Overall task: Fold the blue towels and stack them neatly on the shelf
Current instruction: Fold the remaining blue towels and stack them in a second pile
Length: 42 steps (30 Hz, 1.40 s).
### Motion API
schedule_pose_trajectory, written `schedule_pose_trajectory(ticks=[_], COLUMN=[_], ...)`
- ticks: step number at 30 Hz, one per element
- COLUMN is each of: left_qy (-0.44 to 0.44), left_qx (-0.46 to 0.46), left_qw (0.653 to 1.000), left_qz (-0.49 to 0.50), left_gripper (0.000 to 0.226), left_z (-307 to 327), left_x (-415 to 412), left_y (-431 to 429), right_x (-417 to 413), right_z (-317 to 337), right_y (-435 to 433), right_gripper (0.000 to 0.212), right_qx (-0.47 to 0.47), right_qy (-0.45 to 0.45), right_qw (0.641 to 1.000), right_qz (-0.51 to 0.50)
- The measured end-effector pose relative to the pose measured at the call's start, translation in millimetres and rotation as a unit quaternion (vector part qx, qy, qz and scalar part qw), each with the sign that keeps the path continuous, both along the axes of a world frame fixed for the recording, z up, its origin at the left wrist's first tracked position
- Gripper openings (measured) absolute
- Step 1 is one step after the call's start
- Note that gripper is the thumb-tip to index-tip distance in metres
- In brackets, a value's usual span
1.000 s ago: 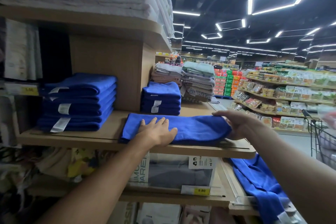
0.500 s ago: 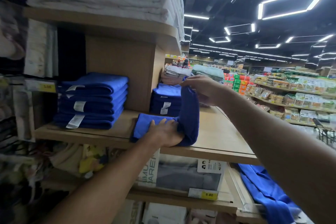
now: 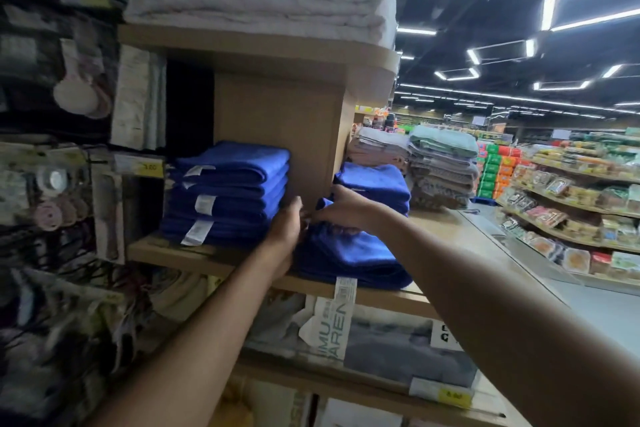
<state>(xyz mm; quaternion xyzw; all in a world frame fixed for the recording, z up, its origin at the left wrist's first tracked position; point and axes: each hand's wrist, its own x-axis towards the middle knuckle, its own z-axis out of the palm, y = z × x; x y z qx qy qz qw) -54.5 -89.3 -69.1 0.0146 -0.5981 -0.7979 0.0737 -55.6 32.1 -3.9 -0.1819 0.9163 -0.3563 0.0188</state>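
**A:** What are the hands doing?

**B:** The right hand (image 3: 341,210) has its fingers curled over the far-left corner of the folded towel (image 3: 349,253), gripping the layers. The left hand (image 3: 285,229) lies against the towel's left edge. Whether it pinches any cloth I cannot tell.

**A:** And where's the towel?

**B:** On the shelf (image 3: 207,258), at the front edge, with its label (image 3: 344,288) hanging over. It sits just right of the blue stack (image 3: 228,191).

**A:** How should this step be finished well?

**B:** I'd square the corners together and press the layers flat. Then lift with both hands underneath so the fold holds, and set it on the stack with edges aligned.
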Motion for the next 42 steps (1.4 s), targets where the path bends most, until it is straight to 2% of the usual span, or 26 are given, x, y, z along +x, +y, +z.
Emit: schedule_pose_trajectory(ticks=[3, 5, 6, 8, 10, 12, 14, 16, 18, 20, 22, 24, 26, 28, 29, 31, 33, 36, 37, 39, 40, 42], left_qy=[0.003, 0.003, 0.004, 0.026, 0.062, 0.100, 0.100, 0.063, 0.032, 0.034, 0.041, 0.057, 0.063, 0.064, 0.064, 0.067, 0.076, 0.074, 0.071, 0.075, 0.078, 0.081], left_qx=[-0.034, -0.040, -0.041, -0.111, -0.260, -0.401, -0.497, -0.553, -0.563, -0.566, -0.604, -0.646, -0.664, -0.665, -0.661, -0.655, -0.650, -0.645, -0.642, -0.634, -0.630, -0.621], left_qw=[0.999, 0.999, 0.999, 0.993, 0.964, 0.910, 0.862, 0.830, 0.824, 0.821, 0.792, 0.757, 0.741, 0.741, 0.744, 0.750, 0.753, 0.759, 0.761, 0.768, 0.771, 0.778], left_qz=[0.013, 0.007, -0.003, -0.006, 0.008, 0.021, -0.006, -0.037, -0.054, -0.066, -0.076, -0.075, -0.075, -0.071, -0.069, -0.069, -0.066, -0.057, -0.056, -0.054, -0.051, -0.049], left_gripper=[0.022, 0.032, 0.039, 0.046, 0.051, 0.053, 0.050, 0.047, 0.049, 0.050, 0.053, 0.055, 0.055, 0.055, 0.055, 0.055, 0.055, 0.055, 0.056, 0.056, 0.056, 0.055], left_z=[-4.6, -6.9, -7.9, -5.7, 5.5, 15.6, 15.9, 4.4, -8.2, -13.2, -14.9, -15.7, -18.1, -18.8, -18.6, -18.2, -17.6, -16.9, -16.3, -14.5, -13.9, -13.7], left_x=[-2.2, -1.8, -1.3, -1.2, -2.5, -5.7, -7.4, -13.4, -17.8, -22.3, -24.5, -24.8, -25.0, -24.6, -23.9, -22.3, -21.1, -19.0, -18.5, -16.6, -15.8, -15.3], left_y=[-0.2, 0.0, 0.3, 0.3, 2.8, 9.5, 20.5, 26.1, 22.2, 16.2, 13.8, 13.0, 12.4, 11.9, 11.7, 12.0, 12.0, 11.0, 10.7, 10.9, 11.0, 11.0], right_x=[3.2, 2.1, 2.1, 6.1, 6.1, 4.6, 2.8, 1.2, 0.2, -2.9, -6.4, -7.6, -6.1, -3.7, -1.4, 4.6, 8.8, 10.1, 9.9, 9.9, 13.2, 19.0], right_z=[-6.5, 0.1, 4.2, 8.5, 1.8, -10.7, -24.5, -37.1, -49.5, -60.4, -66.5, -68.4, -68.8, -67.8, -67.5, -68.3, -66.7, -58.4, -53.8, -41.6, -34.4, -25.0], right_y=[-2.2, 7.6, 15.6, 35.0, 50.9, 57.2, 55.6, 54.8, 58.4, 63.3, 65.2, 63.7, 65.3, 78.0, 87.8, 106.2, 112.6, 102.4, 99.7, 101.4, 102.0, 101.0], right_gripper=[0.005, 0.014, 0.021, 0.031, 0.033, 0.035, 0.037, 0.041, 0.046, 0.054, 0.056, 0.055, 0.061, 0.074, 0.080, 0.085, 0.074, 0.051, 0.047, 0.052, 0.060, 0.064], right_qx=[0.024, -0.041, -0.049, 0.033, 0.136, 0.164, 0.202, 0.261, 0.277, 0.288, 0.300, 0.277, 0.232, 0.195, 0.193, 0.188, 0.140, -0.007, -0.079, -0.250, -0.287, -0.264], right_qy=[-0.045, -0.052, -0.017, 0.088, 0.136, 0.094, 0.065, 0.098, 0.124, 0.129, 0.139, 0.152, 0.172, 0.169, 0.140, 0.077, 0.049, 0.053, 0.031, -0.103, -0.180, -0.267], right_qw=[0.999, 0.998, 0.999, 0.995, 0.980, 0.980, 0.976, 0.960, 0.953, 0.949, 0.944, 0.949, 0.955, 0.948, 0.941, 0.941, 0.957, 0.972, 0.973, 0.946, 0.925, 0.909], right_qz=[0.002, 0.002, 0.000, -0.026, -0.053, -0.063, -0.043, -0.020, -0.017, -0.017, -0.017, -0.019, -0.067, -0.187, -0.241, -0.271, -0.251, -0.229, -0.215, -0.178, -0.172, -0.180])
